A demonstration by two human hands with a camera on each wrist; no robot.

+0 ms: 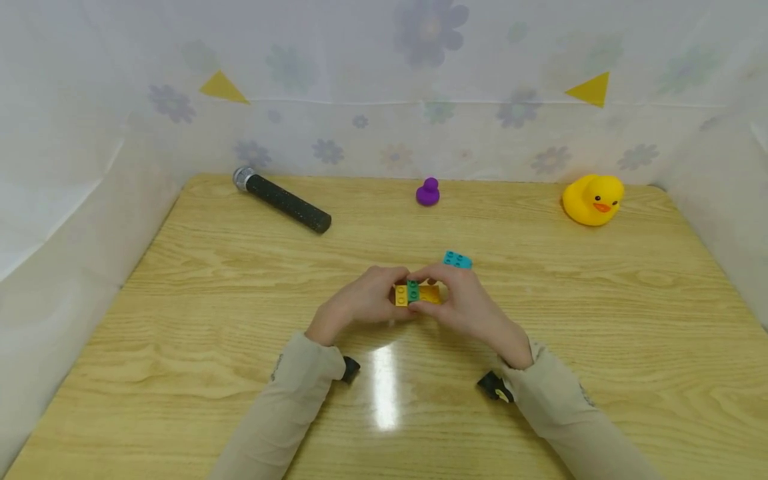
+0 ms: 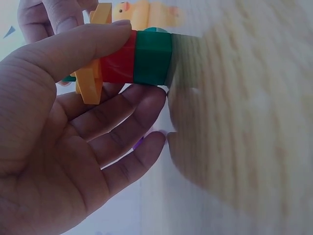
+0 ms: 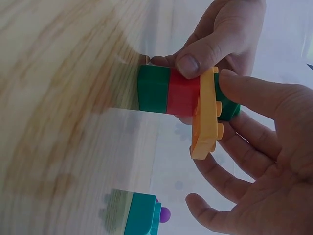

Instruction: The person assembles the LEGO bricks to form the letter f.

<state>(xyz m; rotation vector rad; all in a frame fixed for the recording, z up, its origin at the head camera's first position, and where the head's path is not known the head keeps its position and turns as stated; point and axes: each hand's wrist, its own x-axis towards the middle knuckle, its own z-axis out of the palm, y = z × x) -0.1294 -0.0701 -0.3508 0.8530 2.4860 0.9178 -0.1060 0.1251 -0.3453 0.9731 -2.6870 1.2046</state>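
Observation:
Between the two hands stands a stack of toy building blocks. A green block (image 2: 153, 58) forms its bottom, at the tabletop. Above it comes a red block (image 3: 182, 93), then a flat yellow piece (image 1: 401, 295) with studs, wider than the stack. A small green block (image 1: 413, 291) sits across the yellow piece. My left hand (image 1: 363, 295) grips the stack, thumb on the red block. With thumb and fingers, my right hand (image 1: 465, 303) pinches the upper green block, its other fingers spread. Just behind the right hand lies a turquoise block (image 1: 457, 260), partly hidden in the head view.
A black microphone (image 1: 288, 203) lies at the back left of the wooden table (image 1: 198, 313). At the back middle is a small purple duck (image 1: 428, 193), and a larger yellow duck (image 1: 591, 200) is at the back right. A flowered cloth (image 1: 372, 67) hangs behind.

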